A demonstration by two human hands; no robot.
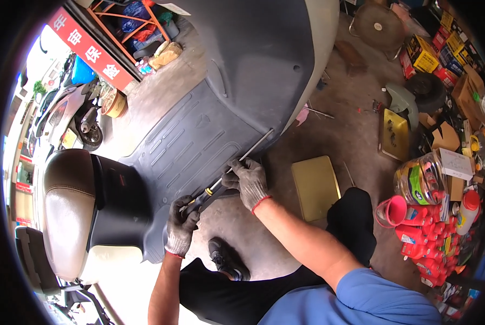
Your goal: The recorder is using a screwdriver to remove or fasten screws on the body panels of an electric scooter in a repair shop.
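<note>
The left hand, in a grey knit glove, has its fingers curled closed about the dark handle of a long screwdriver. The right hand, gloved likewise, has its thumb and fingers closed in on the bright shaft, ahead of the handle's yellow collar. The screwdriver slants between both sets of fingers; its tip lies beyond the right fingers, at the lower edge of a scooter's grey front panel. Whether the tip is seated in a fastener cannot be told. Immediately left of the right fingers spreads the ribbed footboard. Left of the left fingers stands the seat. Right of the right fingers, a gold-coloured flat panel lies on the floor; farther right are a yellow tray holding dark pieces and piled red bottles.
</note>
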